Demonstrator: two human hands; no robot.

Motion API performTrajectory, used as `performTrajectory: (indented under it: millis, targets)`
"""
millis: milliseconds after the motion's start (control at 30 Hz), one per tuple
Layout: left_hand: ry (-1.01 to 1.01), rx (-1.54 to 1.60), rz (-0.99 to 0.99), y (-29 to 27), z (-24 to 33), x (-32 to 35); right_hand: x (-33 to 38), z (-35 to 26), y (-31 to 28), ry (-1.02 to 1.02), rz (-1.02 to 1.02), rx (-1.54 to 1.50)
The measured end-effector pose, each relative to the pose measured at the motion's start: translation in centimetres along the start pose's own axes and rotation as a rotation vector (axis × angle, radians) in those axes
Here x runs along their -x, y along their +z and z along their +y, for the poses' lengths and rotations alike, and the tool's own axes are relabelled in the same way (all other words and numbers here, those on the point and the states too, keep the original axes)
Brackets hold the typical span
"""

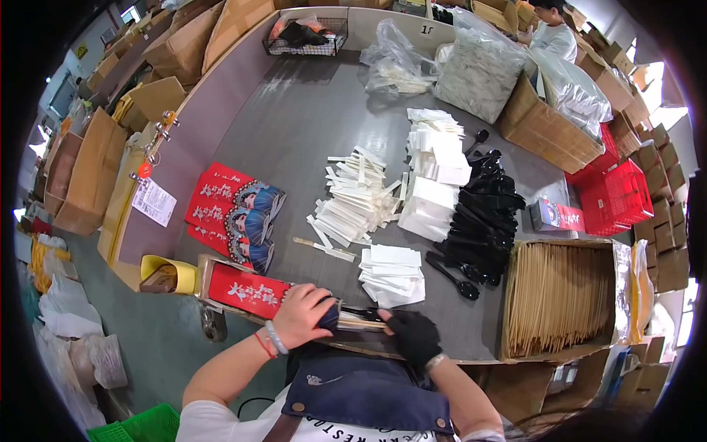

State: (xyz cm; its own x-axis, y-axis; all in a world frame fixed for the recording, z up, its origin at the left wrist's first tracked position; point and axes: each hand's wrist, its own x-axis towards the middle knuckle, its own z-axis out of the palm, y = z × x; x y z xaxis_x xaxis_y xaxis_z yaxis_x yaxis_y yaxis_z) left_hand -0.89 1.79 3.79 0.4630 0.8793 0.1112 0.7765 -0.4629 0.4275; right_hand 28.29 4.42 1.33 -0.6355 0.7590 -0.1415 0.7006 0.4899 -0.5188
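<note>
My left hand [303, 315], bare with a bracelet on the wrist, grips the open end of a red printed pouch [247, 290] at the near table edge. My right hand [412, 335], in a black glove, holds a bundle of wooden chopsticks and a black spoon [361, 321], its tip at the pouch mouth. White napkins [392, 274] lie just beyond my hands. Black plastic spoons [482, 221] are heaped to the right of them. Paper-wrapped toothpick packets [357, 200] are scattered in the middle.
A fanned stack of red pouches [232, 214] lies at left. A cardboard box of chopsticks [560, 295] stands at right, red crates [615, 193] behind it. Bags of supplies [479, 70] and a wire basket [305, 37] sit at the far end. Another person [549, 33] works beyond.
</note>
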Motion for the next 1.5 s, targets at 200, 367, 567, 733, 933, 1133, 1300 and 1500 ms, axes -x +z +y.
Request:
performTrajectory:
  millis: [200, 367, 567, 733, 933, 1133, 1300, 1500]
  targets:
    - [-0.020, -0.016, -0.071, 0.8, 1.7, -1.9, 0.4, 1.3, 2.3, 0.018, 0.251, -0.217]
    - [0.012, -0.056, -0.070, 1.5, 2.6, -2.9, -0.9, -1.6, 4.6, 0.382, 0.171, -0.633]
    - [0.078, -0.136, -0.200, 1.3, 2.9, -3.5, -0.8, -2.2, 0.3, 0.109, 0.289, 0.016]
    - [0.180, -0.261, -0.390, -0.1, 3.4, -5.8, -0.9, -2.4, -1.2, 0.147, 0.065, 0.249]
    - [0.052, -0.329, -0.077, -5.8, -4.8, -6.0, 1.4, -1.4, -5.9, 0.225, 0.293, 0.294]
    - [-0.394, -0.043, 0.155, 1.2, -1.6, -0.8, 0.3, -2.7, -4.7, 0.251, 0.158, 0.290]
    - [-0.550, 0.047, 0.282, 4.2, -0.5, 0.4, 0.3, -2.8, -4.7, 0.231, 0.123, 0.311]
    - [-0.569, 0.094, 0.216, 3.7, -0.7, 0.3, -0.9, -2.9, -4.7, 0.175, -0.012, 0.223]
